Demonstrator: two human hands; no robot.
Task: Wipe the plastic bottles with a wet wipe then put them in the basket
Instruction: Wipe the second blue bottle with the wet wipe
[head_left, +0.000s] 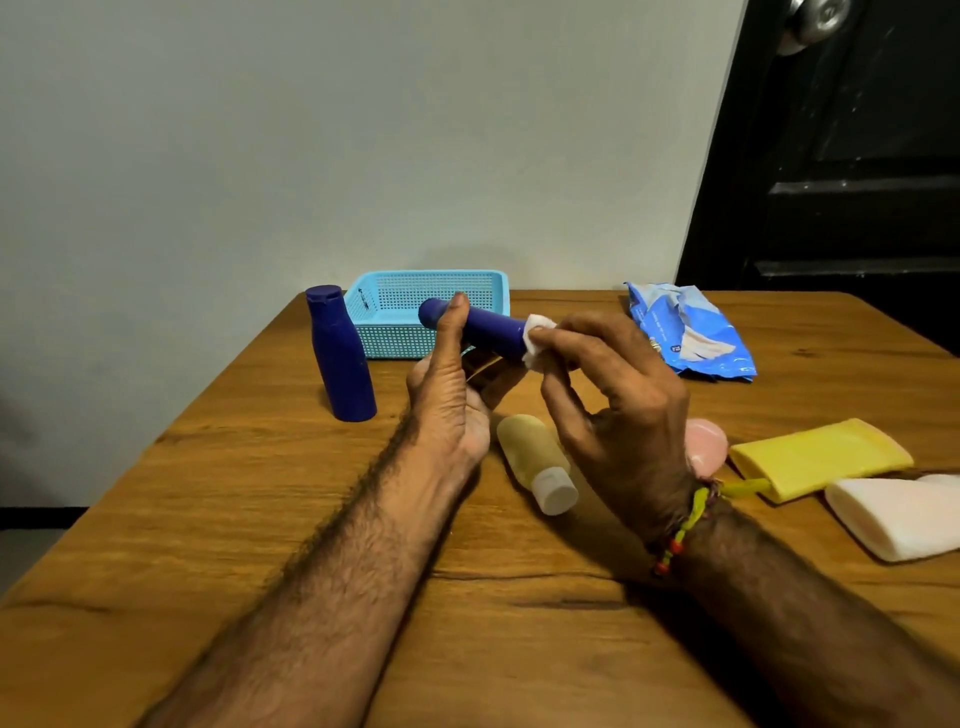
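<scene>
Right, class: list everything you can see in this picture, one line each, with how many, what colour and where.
Table: one, brown wood, under everything.
Basket: one, light blue, far side.
Standing bottle: one, dark blue, left of basket.
Held bottle: one, dark blue, above the table.
Wet wipe: one, white, against the held bottle.
Lying bottles: beige, pink, yellow, white, near right.
Wipes pack: one, blue, far right.
Door: one, black, right.
Left hand: grips held bottle.
Right hand: pinches wipe.

A home room: wooden table against plain wall, dark door beside.
</scene>
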